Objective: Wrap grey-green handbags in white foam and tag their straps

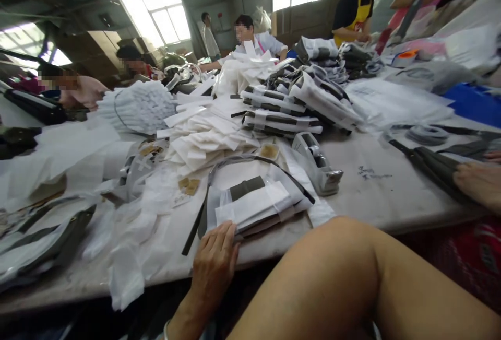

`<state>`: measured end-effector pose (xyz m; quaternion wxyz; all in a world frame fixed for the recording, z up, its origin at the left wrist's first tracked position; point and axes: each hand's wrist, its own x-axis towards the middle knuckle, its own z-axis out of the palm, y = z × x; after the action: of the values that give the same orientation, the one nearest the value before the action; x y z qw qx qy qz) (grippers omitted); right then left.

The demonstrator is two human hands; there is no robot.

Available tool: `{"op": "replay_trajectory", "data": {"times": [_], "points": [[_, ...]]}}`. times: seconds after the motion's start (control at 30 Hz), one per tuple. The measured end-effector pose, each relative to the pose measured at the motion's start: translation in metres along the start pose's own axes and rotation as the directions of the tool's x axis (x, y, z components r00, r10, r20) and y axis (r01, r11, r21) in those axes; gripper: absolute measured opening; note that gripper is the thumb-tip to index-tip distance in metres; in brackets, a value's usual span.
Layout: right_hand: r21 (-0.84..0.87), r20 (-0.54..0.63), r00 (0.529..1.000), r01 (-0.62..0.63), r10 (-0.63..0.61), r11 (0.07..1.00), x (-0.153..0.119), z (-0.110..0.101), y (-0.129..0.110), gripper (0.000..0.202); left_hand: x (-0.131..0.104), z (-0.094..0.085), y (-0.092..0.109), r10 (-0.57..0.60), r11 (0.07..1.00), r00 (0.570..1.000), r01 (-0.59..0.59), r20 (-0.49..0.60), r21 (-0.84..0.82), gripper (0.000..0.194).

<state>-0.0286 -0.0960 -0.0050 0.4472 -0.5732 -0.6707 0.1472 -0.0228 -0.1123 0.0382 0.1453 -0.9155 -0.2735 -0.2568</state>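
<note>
My left hand (pixel 213 254) is at the table's front edge, its fingers over the near left corner of a folded dark grey bag (pixel 247 187) and its thumb lower down. White paper (pixel 256 207) wraps the bag, and a dark strap (pixel 258 160) arches behind it. A bent bare arm (pixel 344 261), seemingly my right one, crosses the lower right, elbow forward; its hand is out of view. Just beyond the bag stands a clear tape dispenser (pixel 319 165). A small tray with a tan item (pixel 269 151) lies behind the strap.
White paper strips (pixel 211 133) are heaped mid-table, beside stacked wrapped bags (pixel 279 120). A bundle of white rolls (pixel 136 105) lies left. Another person's hand (pixel 475 180) rests on a dark bag (pixel 430 165) at right. Several people work across the table; a blue sheet (pixel 475 102) lies far right.
</note>
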Motion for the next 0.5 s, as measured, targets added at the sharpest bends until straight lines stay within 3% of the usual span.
{"op": "replay_trajectory", "data": {"times": [0.1, 0.2, 0.23, 0.33, 0.4, 0.5], "points": [[-0.192, -0.18, 0.955, -0.271, 0.237, 0.943, -0.003, 0.012, -0.002, 0.063, -0.002, 0.003, -0.001, 0.013, 1.0, 1.0, -0.013, -0.022, 0.019, 0.031], [-0.271, -0.28, 0.825, -0.559, 0.492, 0.784, -0.001, 0.024, 0.0, 0.069, -0.004, 0.006, -0.005, 0.006, 1.0, 1.0, -0.006, -0.025, 0.012, 0.032], [-0.27, -0.275, 0.816, -0.573, 0.508, 0.774, 0.003, 0.027, -0.002, 0.07, -0.005, 0.007, -0.006, 0.004, 1.0, 1.0, -0.004, -0.018, 0.007, 0.033], [-0.243, -0.203, 0.88, -0.47, 0.429, 0.849, 0.021, 0.019, -0.012, 0.074, -0.006, 0.008, -0.014, 0.016, 1.0, 1.0, -0.015, -0.011, 0.006, 0.035], [-0.238, -0.128, 0.925, -0.379, 0.358, 0.894, 0.03, -0.014, -0.017, 0.075, -0.007, 0.01, -0.02, 0.043, 0.999, 0.999, -0.042, -0.023, 0.02, 0.034], [-0.123, 0.11, 0.983, -0.131, 0.145, 0.984, 0.023, -0.111, -0.008, 0.067, -0.008, 0.016, -0.023, 0.02, 1.0, 0.999, -0.021, -0.049, -0.019, 0.032]]}}
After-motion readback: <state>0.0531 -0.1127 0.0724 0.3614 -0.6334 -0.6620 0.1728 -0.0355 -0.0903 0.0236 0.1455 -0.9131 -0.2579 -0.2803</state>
